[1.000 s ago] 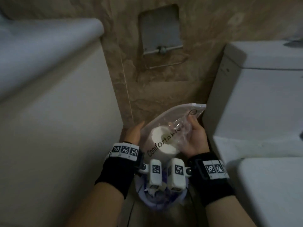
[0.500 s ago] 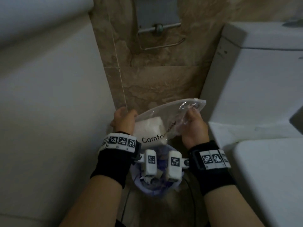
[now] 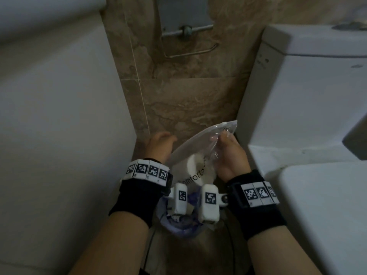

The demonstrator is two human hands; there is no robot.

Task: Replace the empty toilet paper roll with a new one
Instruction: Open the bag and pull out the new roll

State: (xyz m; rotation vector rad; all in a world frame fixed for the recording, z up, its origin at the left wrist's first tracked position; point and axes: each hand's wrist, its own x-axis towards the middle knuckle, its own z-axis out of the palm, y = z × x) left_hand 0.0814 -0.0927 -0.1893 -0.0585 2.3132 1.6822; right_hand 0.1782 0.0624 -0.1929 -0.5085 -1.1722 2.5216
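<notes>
A clear zip-top plastic bag [image 3: 200, 141] with black lettering hangs low between my two hands, and a new white toilet paper roll [image 3: 195, 171] lies inside it with its core hole facing up. My right hand [image 3: 228, 157] pinches the bag's upper right part near the zip strip. At the bag's left edge my left hand [image 3: 159, 145] has its fingers curled and grips that side. High on the marble wall is the metal paper holder [image 3: 186, 30]; its wire bar [image 3: 190, 52] carries no roll.
A small bin with a purple liner [image 3: 178, 223] stands on the floor just under my wrists. The white toilet cistern [image 3: 309, 92] and toilet lid [image 3: 325, 211] fill the right. A white cabinet side [image 3: 59, 120] walls off the left, leaving a narrow gap.
The roll has tipped inside the bag, so its open end faces me again. My left hand has slid a little up the bag's left edge. The right hand keeps its pinch.
</notes>
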